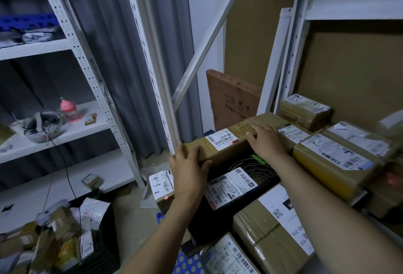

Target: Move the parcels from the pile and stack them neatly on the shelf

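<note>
A long brown cardboard parcel (231,140) with a white barcode label lies across the top of a black parcel (242,175) at the centre. My left hand (187,169) grips its near left end, fingers curled over the corner. My right hand (267,142) lies flat on its top towards the right end, fingers straight. To the right, on the shelf (353,7), several taped brown parcels (331,160) sit packed side by side. The loose pile of small parcels (54,241) fills a dark crate at the bottom left.
A white metal rack (91,77) on the left holds a pink bottle, a cup and headphones. A slanted white brace (209,40) crosses in front of grey curtains. More labelled boxes (274,241) crowd the floor in front of me. A flat carton (233,99) leans behind.
</note>
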